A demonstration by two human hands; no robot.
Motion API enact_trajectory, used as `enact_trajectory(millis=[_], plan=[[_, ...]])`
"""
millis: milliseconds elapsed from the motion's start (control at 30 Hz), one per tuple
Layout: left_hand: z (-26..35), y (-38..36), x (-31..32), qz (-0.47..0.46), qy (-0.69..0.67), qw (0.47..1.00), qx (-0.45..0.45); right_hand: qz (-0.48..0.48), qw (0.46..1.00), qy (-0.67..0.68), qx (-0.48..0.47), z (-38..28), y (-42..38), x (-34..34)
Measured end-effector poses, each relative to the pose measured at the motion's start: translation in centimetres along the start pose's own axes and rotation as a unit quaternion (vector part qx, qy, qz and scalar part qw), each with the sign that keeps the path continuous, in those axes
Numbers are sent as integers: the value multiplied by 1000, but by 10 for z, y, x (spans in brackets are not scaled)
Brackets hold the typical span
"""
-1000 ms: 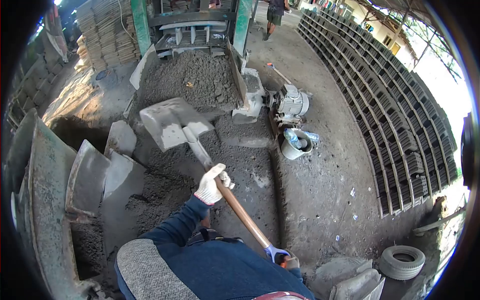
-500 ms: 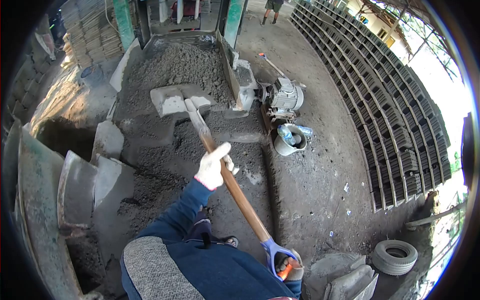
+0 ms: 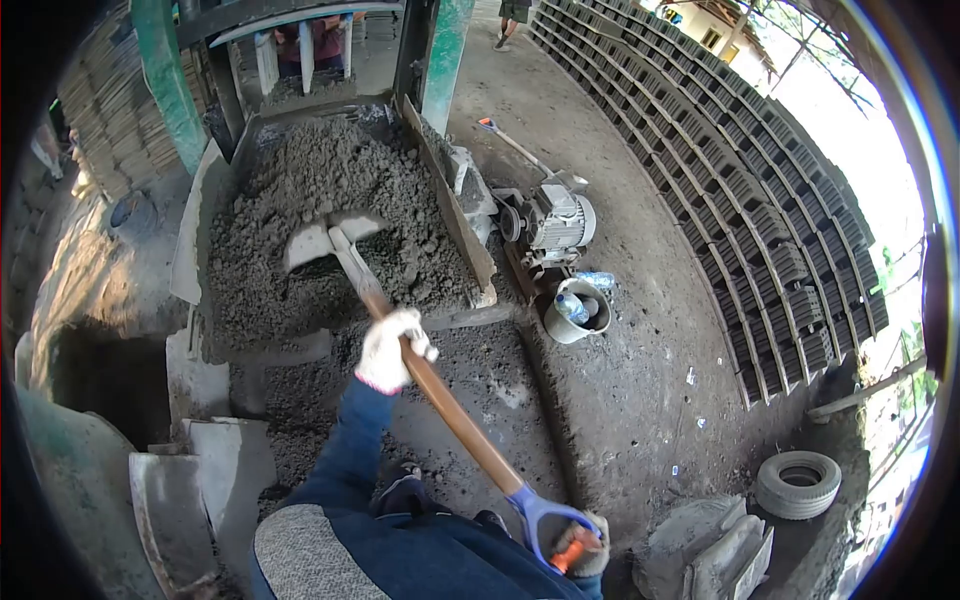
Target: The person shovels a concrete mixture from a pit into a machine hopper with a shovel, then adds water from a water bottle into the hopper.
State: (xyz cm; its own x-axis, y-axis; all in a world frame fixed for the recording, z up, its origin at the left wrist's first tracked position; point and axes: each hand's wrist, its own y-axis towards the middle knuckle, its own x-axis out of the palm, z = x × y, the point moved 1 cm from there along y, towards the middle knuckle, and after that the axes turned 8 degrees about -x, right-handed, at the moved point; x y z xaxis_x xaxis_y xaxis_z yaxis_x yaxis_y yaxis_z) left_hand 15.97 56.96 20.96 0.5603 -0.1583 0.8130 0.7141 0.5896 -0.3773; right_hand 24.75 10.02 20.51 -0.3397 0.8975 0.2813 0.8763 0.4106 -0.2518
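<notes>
A shovel [image 3: 463, 411] with a wooden shaft and a blue D-handle slants across the view, its blade partly sunk in a heap of grey, crumbly mix [image 3: 330, 180]. My left hand [image 3: 388, 350], in a white knit glove, is wrapped round the shaft below the blade's socket. At the lower right my gloved right hand [image 3: 585, 545] grips the orange bar of the D-handle. The heap fills a low-walled trough between green posts. Part of the blade is hidden by the mix.
An electric motor [image 3: 562, 222] stands right of the trough, near a bucket with bottles [image 3: 578, 312] and a second shovel [image 3: 530, 150]. Racks of blocks [image 3: 700, 180] line the right side. A tyre [image 3: 798, 485] lies lower right; a dark pit [image 3: 110, 385] opens at left. A person's legs [image 3: 513, 20] show far back.
The shovel blade has moved forward into the heap, with both hands still on the shovel. My view has shifted, and the trough appears nearer and larger.
</notes>
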Motion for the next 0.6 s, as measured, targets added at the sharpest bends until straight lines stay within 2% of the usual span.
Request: enact_trajectory(millis=[67, 100, 133, 167, 233, 267, 333, 367, 400, 433, 500, 533, 567, 600], plan=[[37, 32, -16, -17, 9, 1000, 24, -17, 999, 14, -30, 9, 10, 58], [58, 47, -20, -24, 17, 999, 31, -25, 996, 83, -19, 2, 13, 96], [76, 60, -22, -24, 17, 999, 40, -23, 996, 89, 1, 8, 24, 111], [92, 66, -16, -23, 52, 996, 73, -30, 998, 50, 3, -11, 23, 144], [111, 87, -20, -31, 56, 992, 110, -91, 995, 28, -27, -24, 29, 167], [113, 96, -20, 31, 29, 993, 113, -136, 990, 1, -40, -34, 30, 165], [85, 52, 7, 12, 24, 994, 109, -89, 995, 14, -34, -41, 31, 123], [65, 40, 7, -39, 13, 995, 95, -72, 995, 47, -39, -44, 31, 96], [40, 13, 22, -34, -3, 997, 73, -55, 997, 29, -41, -38, 34, 56], [15, -8, 29, -12, -27, 999, 38, -31, 999, 30, 22, -3, 50, -15], [-44, -31, 21, -51, -29, 998, -1, 38, 999, 3, 38, 8, 30, -56], [-66, -52, 29, -71, -16, 997, -5, 61, 997, -48, 28, 33, 27, -94], [-88, -64, 30, -68, -22, 997, -34, 37, 995, -82, 37, 64, 29, -149], [-109, -74, 30, -65, -28, 996, -62, 56, 989, -110, 86, 87, 26, -192]])
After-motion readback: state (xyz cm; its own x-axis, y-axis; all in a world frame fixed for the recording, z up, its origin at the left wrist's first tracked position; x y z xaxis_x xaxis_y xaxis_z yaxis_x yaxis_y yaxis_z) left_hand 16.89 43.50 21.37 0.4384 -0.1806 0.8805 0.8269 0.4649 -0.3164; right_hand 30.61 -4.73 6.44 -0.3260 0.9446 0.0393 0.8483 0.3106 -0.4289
